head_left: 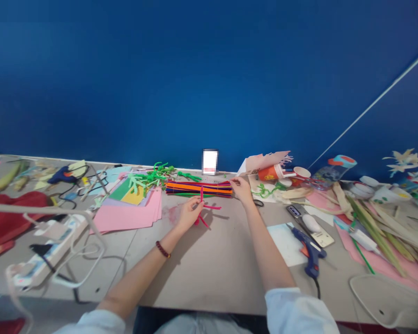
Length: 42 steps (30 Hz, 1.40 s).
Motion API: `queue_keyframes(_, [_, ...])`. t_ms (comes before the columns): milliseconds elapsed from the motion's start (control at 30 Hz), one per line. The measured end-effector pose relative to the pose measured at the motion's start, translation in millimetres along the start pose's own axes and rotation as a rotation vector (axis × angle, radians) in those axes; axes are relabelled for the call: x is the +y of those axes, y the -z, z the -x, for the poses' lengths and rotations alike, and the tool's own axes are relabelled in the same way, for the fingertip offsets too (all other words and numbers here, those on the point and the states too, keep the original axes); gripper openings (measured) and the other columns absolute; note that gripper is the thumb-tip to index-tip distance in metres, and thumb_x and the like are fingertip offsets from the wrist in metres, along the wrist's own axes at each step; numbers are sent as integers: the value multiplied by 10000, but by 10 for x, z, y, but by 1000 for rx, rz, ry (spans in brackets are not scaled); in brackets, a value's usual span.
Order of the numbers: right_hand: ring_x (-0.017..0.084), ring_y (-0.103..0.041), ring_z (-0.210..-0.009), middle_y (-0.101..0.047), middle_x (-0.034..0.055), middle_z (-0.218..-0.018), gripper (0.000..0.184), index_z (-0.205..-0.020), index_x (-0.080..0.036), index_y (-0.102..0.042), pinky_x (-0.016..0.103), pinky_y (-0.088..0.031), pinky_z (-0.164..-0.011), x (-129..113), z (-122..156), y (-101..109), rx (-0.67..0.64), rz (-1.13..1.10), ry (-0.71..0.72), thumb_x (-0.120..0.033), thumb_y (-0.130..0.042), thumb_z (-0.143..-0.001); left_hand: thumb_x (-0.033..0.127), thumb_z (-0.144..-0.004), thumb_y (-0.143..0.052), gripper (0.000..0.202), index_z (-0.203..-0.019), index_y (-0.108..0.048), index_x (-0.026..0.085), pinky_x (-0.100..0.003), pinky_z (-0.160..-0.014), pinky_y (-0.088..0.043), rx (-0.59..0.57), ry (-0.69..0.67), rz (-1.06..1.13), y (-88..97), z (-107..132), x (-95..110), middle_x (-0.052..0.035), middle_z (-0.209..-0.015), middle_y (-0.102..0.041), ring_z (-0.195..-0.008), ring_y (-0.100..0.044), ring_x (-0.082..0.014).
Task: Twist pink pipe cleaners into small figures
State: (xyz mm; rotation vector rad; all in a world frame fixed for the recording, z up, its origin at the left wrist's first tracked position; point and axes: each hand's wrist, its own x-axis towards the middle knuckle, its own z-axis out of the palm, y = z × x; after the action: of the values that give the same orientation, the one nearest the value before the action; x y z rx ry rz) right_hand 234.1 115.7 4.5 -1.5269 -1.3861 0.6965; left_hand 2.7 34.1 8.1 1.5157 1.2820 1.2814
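While left hand (pixel 190 214) holds pink pipe cleaner (pixel 201 197), right (pixel 242 191) touches bundle (pixel 198 188).

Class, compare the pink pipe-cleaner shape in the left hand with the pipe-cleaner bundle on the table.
The pink pipe-cleaner shape is a single colour, the pipe-cleaner bundle multicoloured. The shape is bent into branches; the bundle's stems lie straight. The left hand holds the shape up; the bundle lies on the table. Both are pipe cleaner.

Covered in fuzzy, matt chenille: the pink pipe cleaner (pixel 201 208) and the bundled pipe cleaners (pixel 199 189). Cut from smooth, matt paper: the pink sheets (pixel 125 214). Moulded in glossy blue plastic: the glue gun (pixel 308 250). Finished smooth and dull: the grey bench (pixel 223 273).
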Motion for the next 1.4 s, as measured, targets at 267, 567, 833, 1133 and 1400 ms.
queue_keyframes(267, [210,-640,-809,-720,65,-840,207,-776,-189,-706,300,-458,-774,10,12,17,63,270,-74,-351,-581,-742,270,-755,-595,110,-669,-615,206,-391,-1011,-374,-134,-251,-188,-112,-269,50,-92,-1123,-642,-1120,-545,-246])
queue_keyframes(567, [218,-608,-881,-694,74,-973,214,-962,-213,-694,296,-446,-748,-120,96,55,-9,537,109,-253,-553,-806,213,-780,-545,119,-682,-611,204,-434,-1029,-366,-134,-365,-283,-248,-360,-234,-115,-1156,-645,-1186,-520,-246])
queue_keyframes(833, [213,-564,-962,-674,68,-1014,228,-912,-223,-684,288,-429,-757,-101,106,53,-84,645,296,-191,-464,-867,195,-797,-518,133,-740,-637,182,-465,-1113,-252,-144,-451,-478,-201,-355,-291,-129,-1281,-572,-1273,-451,-227])
queue_keyframes(1133, [191,-561,-856,-644,77,-956,238,-890,-190,-633,272,-413,-708,-118,124,10,67,546,252,-245,-402,-884,152,-763,-514,151,-731,-657,186,-459,-1091,-335,-169,-433,-637,-204,-287,-210,-97,-1235,-610,-1237,-494,-224])
queue_keyframes(1400, [211,-589,-890,-655,86,-951,148,-836,-173,-601,332,-426,-836,61,2,167,157,169,12,-246,-475,-813,167,-777,-510,149,-732,-651,182,-464,-1085,-345,-162,-432,-611,-200,-291,-234,-105,-1250,-599,-1231,-501,-226])
